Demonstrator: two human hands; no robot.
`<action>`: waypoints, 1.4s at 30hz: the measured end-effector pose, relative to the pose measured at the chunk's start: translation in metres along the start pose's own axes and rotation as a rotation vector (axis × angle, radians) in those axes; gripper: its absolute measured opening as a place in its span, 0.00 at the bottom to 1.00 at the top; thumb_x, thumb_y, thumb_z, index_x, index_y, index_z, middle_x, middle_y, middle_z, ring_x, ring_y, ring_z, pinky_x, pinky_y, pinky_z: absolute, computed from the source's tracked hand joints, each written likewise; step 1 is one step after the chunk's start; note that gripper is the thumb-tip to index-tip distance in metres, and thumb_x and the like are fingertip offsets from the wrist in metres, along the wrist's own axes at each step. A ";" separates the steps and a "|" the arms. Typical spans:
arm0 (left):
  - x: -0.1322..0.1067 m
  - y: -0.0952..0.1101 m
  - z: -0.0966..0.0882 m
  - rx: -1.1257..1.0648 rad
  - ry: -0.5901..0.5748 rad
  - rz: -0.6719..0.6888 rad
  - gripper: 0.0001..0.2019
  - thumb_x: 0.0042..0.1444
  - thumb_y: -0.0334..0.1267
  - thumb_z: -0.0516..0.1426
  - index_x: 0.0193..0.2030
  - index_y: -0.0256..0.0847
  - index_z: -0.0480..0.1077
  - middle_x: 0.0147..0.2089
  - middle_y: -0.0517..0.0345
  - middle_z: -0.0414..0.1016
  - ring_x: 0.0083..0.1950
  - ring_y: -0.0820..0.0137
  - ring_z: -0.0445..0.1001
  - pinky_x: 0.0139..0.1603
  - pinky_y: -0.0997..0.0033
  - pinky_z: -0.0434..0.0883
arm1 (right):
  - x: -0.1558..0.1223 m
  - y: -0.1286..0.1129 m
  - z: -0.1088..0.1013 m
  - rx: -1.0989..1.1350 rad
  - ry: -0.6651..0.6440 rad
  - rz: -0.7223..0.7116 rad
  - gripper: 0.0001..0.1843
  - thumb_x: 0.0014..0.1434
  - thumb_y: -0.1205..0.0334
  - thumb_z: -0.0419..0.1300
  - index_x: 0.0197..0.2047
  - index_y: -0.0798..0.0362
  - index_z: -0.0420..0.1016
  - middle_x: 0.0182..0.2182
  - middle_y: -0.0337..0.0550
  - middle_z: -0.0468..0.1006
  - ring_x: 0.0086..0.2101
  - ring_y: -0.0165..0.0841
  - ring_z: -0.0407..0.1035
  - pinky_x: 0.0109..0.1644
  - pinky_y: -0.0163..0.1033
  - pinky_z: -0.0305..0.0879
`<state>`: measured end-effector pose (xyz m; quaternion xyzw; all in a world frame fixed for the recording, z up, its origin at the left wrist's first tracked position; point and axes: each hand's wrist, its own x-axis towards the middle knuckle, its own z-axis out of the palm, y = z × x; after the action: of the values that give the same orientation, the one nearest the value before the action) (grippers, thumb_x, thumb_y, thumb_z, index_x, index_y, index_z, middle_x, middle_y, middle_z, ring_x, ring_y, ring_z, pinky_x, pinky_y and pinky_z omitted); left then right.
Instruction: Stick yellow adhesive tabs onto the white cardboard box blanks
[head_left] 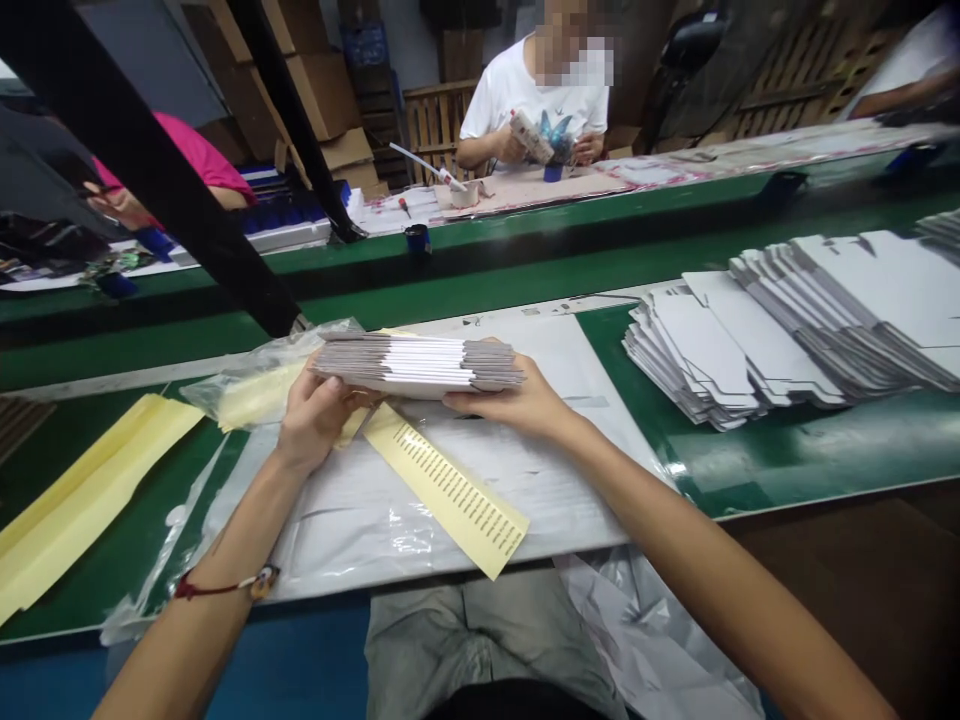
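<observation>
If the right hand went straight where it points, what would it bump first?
Probably the left hand, holding the other end of the cardboard stack, though depth is hard to judge.

Green bench (795, 465) (flattened cartons (780, 350) atop)

Folded cardboard stack (426, 362) (grey ends, white middle), held between left hand (313, 415), right hand (529, 400).

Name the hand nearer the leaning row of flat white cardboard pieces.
Right. The right hand is left of the flat white cardboard pieces, apart from them; the left hand is farther left, at the other end of the grey-and-white cardboard stack.
</observation>
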<state>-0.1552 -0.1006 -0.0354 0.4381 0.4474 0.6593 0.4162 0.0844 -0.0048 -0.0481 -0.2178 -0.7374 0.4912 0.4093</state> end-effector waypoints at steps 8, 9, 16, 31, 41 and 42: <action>0.009 -0.005 0.000 0.003 -0.001 0.074 0.21 0.47 0.47 0.67 0.46 0.43 0.70 0.39 0.57 0.77 0.36 0.66 0.76 0.31 0.69 0.71 | 0.003 -0.002 -0.001 -0.033 0.020 0.021 0.23 0.48 0.57 0.71 0.47 0.49 0.72 0.45 0.41 0.78 0.46 0.38 0.74 0.49 0.42 0.70; 0.009 -0.006 0.000 0.003 0.002 0.077 0.21 0.47 0.47 0.67 0.46 0.42 0.70 0.39 0.56 0.77 0.35 0.66 0.76 0.31 0.68 0.71 | 0.002 -0.003 -0.001 -0.035 0.013 0.021 0.23 0.48 0.58 0.71 0.47 0.49 0.73 0.44 0.41 0.79 0.46 0.38 0.74 0.49 0.42 0.70; 0.001 -0.010 0.000 0.006 0.011 0.089 0.26 0.47 0.50 0.66 0.51 0.43 0.67 0.35 0.58 0.76 0.31 0.68 0.75 0.30 0.68 0.71 | 0.001 -0.007 -0.001 -0.042 -0.001 0.036 0.22 0.49 0.58 0.71 0.46 0.51 0.73 0.43 0.42 0.79 0.45 0.40 0.74 0.48 0.42 0.70; -0.004 -0.010 -0.001 0.166 0.062 0.072 0.27 0.52 0.52 0.64 0.53 0.40 0.66 0.45 0.51 0.73 0.44 0.62 0.72 0.42 0.66 0.68 | -0.011 -0.009 0.012 -0.329 0.318 0.124 0.28 0.47 0.47 0.68 0.50 0.47 0.72 0.44 0.43 0.79 0.43 0.43 0.75 0.46 0.44 0.75; 0.000 0.029 0.009 0.159 -0.069 -0.044 0.21 0.61 0.48 0.57 0.57 0.43 0.62 0.52 0.52 0.70 0.55 0.58 0.67 0.56 0.60 0.62 | 0.003 0.000 0.015 -0.244 0.494 0.241 0.24 0.39 0.49 0.68 0.40 0.51 0.75 0.35 0.44 0.82 0.37 0.45 0.77 0.40 0.43 0.77; 0.007 0.033 0.012 0.161 -0.066 -0.037 0.19 0.60 0.47 0.57 0.55 0.43 0.63 0.51 0.53 0.71 0.53 0.59 0.68 0.55 0.61 0.63 | 0.011 0.000 0.010 -0.230 0.488 0.273 0.24 0.37 0.49 0.69 0.38 0.51 0.75 0.33 0.44 0.82 0.36 0.46 0.77 0.39 0.43 0.77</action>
<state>-0.1508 -0.0994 0.0006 0.4832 0.4930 0.5986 0.4064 0.0702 -0.0023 -0.0454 -0.4713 -0.6321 0.3882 0.4771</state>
